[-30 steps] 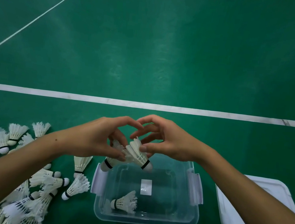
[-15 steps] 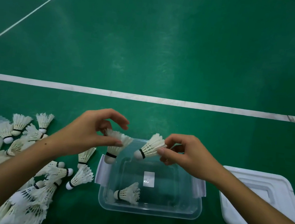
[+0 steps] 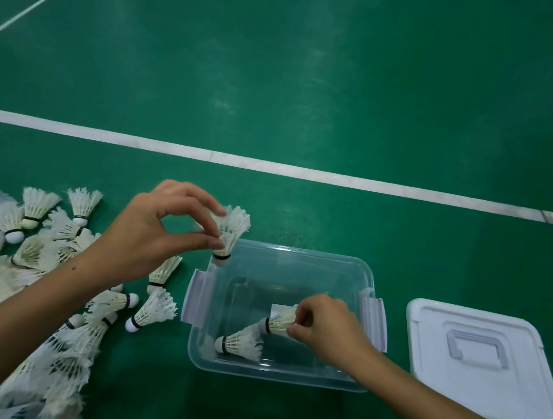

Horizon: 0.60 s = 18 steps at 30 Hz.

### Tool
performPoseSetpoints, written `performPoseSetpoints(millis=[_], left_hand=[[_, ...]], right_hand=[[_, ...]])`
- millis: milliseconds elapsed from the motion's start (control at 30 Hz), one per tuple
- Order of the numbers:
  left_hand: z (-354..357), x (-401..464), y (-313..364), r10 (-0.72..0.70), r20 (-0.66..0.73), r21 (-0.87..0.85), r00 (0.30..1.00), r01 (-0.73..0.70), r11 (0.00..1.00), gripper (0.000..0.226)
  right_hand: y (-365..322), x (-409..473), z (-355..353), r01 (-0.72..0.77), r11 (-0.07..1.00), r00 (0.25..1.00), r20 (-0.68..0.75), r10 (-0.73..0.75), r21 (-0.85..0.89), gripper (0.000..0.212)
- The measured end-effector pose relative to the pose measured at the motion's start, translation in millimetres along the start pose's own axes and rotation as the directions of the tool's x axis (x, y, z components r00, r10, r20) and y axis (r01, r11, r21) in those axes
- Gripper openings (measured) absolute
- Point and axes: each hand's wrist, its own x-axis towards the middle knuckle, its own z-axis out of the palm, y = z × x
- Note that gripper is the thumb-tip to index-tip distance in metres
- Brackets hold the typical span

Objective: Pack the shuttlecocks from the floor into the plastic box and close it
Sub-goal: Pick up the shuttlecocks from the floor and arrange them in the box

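Observation:
A clear plastic box (image 3: 357,270) stands open on the green floor. My right hand (image 3: 330,329) is down inside it, pinching a white shuttlecock (image 3: 277,323) by its feathers, cork end pointing left. Another shuttlecock (image 3: 241,342) lies on the box bottom just below it. My left hand (image 3: 158,233) hovers over the box's far left corner, holding a shuttlecock (image 3: 233,230) upright with the cork down. A heap of white shuttlecocks (image 3: 22,249) covers the floor to the left.
The white lid (image 3: 478,363) with a moulded handle lies flat on the floor right of the box. A white court line (image 3: 307,171) runs across beyond the box. Loose shuttlecocks (image 3: 153,310) lie close to the box's left latch.
My right hand has dropped from the box's far rim down into the box with its shuttlecock. My left hand has stayed above the left corner with its shuttlecock.

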Motion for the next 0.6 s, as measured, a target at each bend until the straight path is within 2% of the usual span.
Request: performPoseSetpoints(millis=[267, 500, 600], left_hand=[[4.7, -3.5, 2.5, -0.060, 0.027, -0.084, 0.998, 0.062, 0.995, 0.012], [9.8, -2.9, 3.9, -0.056, 0.035, -0.096, 0.998, 0.059, 0.994, 0.010], [12.6, -2.0, 3.2, -0.053, 0.058, -0.091, 0.997, 0.058, 0.994, 0.009]], right_hand=[[10.8, -6.7, -5.1, -0.035, 0.999, 0.997, -0.065, 0.035, 0.001, 0.016], [-7.1, 3.9, 18.0, 0.011, 1.000, 0.999, 0.036, -0.011, 0.012, 0.020], [-13.1, 13.7, 29.3, 0.035, 0.999, 0.992, 0.124, -0.035, 0.002, 0.016]])
